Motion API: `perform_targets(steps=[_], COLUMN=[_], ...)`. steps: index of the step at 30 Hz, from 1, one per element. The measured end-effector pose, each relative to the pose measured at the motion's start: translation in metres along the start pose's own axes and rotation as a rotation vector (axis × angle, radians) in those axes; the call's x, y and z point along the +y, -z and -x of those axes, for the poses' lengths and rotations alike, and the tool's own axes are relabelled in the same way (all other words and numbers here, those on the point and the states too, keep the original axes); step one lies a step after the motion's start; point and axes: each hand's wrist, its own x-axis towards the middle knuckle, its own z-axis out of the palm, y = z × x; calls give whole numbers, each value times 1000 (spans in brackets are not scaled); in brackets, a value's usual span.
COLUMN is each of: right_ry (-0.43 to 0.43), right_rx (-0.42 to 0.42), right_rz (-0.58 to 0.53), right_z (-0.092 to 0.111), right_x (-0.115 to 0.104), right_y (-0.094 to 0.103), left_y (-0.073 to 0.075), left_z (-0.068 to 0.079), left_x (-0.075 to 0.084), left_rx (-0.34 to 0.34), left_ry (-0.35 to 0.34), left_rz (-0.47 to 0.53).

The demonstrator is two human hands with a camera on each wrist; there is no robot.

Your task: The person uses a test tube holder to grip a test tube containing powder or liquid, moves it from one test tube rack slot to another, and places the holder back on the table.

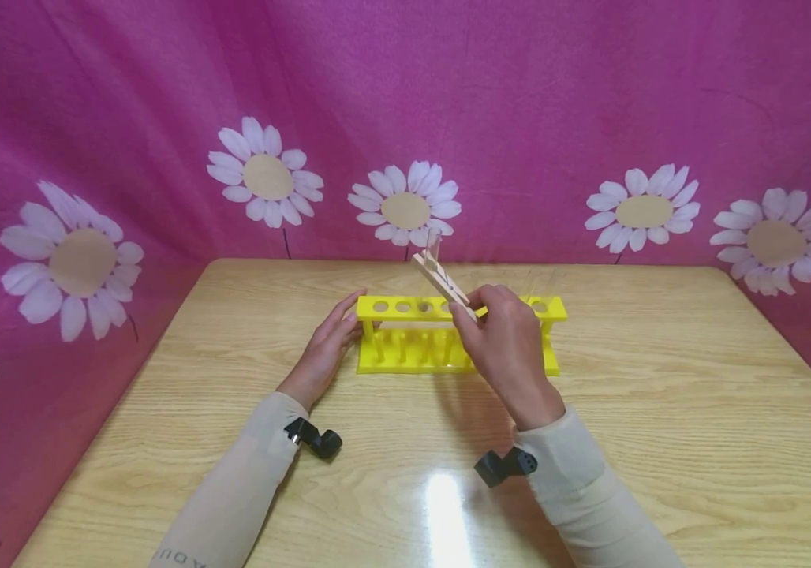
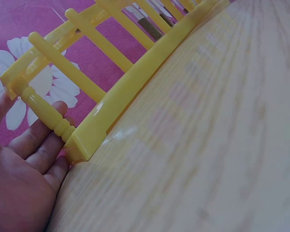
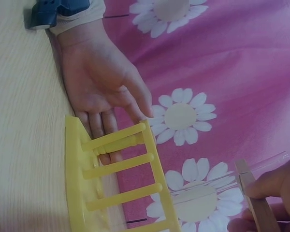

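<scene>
A yellow test tube rack [image 1: 458, 368] stands upright on the table. My right hand [image 1: 512, 347] pinches a wooden clothespin [image 1: 441, 280] over the rack's middle. The clothespin's jaws hold a clear test tube [image 3: 208, 183], which slants in the right wrist view with its lower part at the rack's top bar. Whether it enters a hole I cannot tell. My left hand [image 1: 323, 347] touches the rack's left end, its fingers [image 2: 43, 150] extended behind the turned end post [image 2: 43, 111]. More clear test tubes [image 1: 554, 280] stand in the right part of the rack, partly hidden by my right hand.
The wooden table [image 1: 235, 489] reaches to a magenta curtain [image 1: 519, 95] printed with white daisies at the back and sides. Black wrist cameras [image 1: 320, 439] sit on both sleeves. A bright reflection lies on the table in front of the rack.
</scene>
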Motion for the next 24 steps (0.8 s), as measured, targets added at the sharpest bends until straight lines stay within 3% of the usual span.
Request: perform_targets(steps=[5, 17, 24], right_ry=[1, 48, 111], right_rx=[7, 40, 57], right_rz=[-7, -30, -33], right_z=[0, 1, 2], right_x=[-2, -5, -4], right_y=[1, 0, -5], left_y=[-3, 4, 0], left_z=[5, -1, 3], left_x=[9, -8, 3], left_rx=[-4, 8, -7], left_ry=[6, 1, 12], left_rz=[-20, -30, -22])
